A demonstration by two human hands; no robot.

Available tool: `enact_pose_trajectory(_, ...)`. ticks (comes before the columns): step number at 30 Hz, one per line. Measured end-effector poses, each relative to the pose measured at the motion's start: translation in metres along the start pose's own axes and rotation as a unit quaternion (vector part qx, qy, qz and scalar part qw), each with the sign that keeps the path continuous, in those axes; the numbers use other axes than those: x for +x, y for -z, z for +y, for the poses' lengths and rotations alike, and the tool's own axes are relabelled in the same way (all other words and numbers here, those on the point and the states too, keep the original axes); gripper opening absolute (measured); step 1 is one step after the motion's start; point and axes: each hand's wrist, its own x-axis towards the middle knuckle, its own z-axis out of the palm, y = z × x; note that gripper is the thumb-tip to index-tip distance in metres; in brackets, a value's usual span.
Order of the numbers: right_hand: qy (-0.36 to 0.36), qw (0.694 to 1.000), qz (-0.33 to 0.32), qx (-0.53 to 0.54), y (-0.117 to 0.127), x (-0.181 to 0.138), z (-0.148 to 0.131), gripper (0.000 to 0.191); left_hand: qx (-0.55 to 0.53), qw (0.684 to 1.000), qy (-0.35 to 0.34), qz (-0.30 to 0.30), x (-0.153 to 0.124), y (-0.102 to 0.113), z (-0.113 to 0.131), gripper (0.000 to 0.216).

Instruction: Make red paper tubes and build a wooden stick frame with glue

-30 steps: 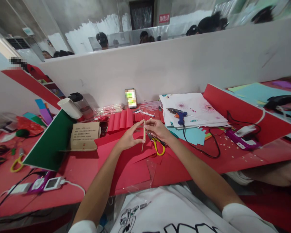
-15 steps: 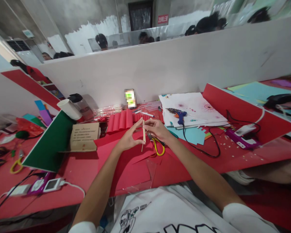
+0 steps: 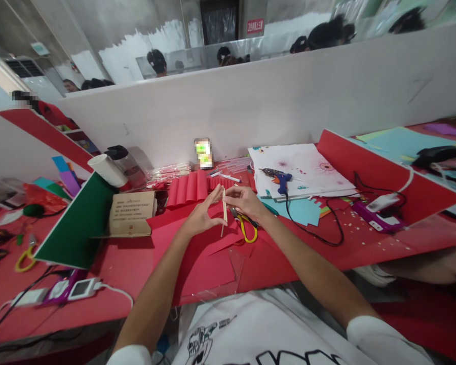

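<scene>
Thin pale wooden sticks (image 3: 225, 212) stand nearly upright between my two hands, above the red paper sheets (image 3: 203, 271). My left hand (image 3: 202, 217) grips them from the left, fingertips at the upper end and thumb near the lower part. From the right, the fingers of my right hand (image 3: 245, 202) pinch the sticks near the top. Yellow-handled scissors (image 3: 253, 234) lie just below my right hand, their blades partly hidden. Behind my hands is a red paper piece folded into rounded ridges (image 3: 188, 188).
A blue glue gun (image 3: 283, 181) rests on white printed sheets (image 3: 307, 162), its cord trailing right to a purple power strip (image 3: 376, 218). At left are a cardboard box (image 3: 131, 215), a green divider (image 3: 79, 228) and a white cup (image 3: 108, 170). A lit phone (image 3: 204, 153) leans against the partition.
The camera view has shifted very slightly. Both hands keep the same hold on the sticks, with no other clear movement.
</scene>
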Motion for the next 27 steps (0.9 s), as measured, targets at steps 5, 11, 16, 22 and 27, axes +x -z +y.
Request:
enact_pose_trajectory(5, -0.002, 1.0, -0.008, -0.011, 0.0003, -0.0029, -0.0044, 0.033, 0.004, 1.0, -0.009, 0.005, 0.0007, -0.0001, 0.0014, 0.121)
enact_pose_trajectory(11, 0.001, 1.0, -0.003, -0.016, -0.0008, -0.0041, -0.0064, 0.034, 0.018, 1.0, -0.013, 0.001, 0.0002, -0.0012, -0.002, 0.12)
enact_pose_trajectory(16, -0.004, 1.0, -0.005, -0.017, 0.0, -0.0033, -0.0062, 0.033, 0.021, 1.0, -0.004, 0.001, -0.0012, -0.0025, -0.0042, 0.119)
enact_pose_trajectory(22, -0.015, 1.0, -0.009, -0.009, 0.0028, -0.0024, -0.0044, 0.035, 0.044, 0.999, -0.027, 0.008, -0.0002, -0.0019, -0.0007, 0.115)
enact_pose_trajectory(27, -0.016, 1.0, -0.019, -0.01, 0.0034, -0.0021, -0.0047, 0.035, 0.059, 0.997, -0.041, 0.024, -0.0001, -0.0029, -0.0003, 0.114)
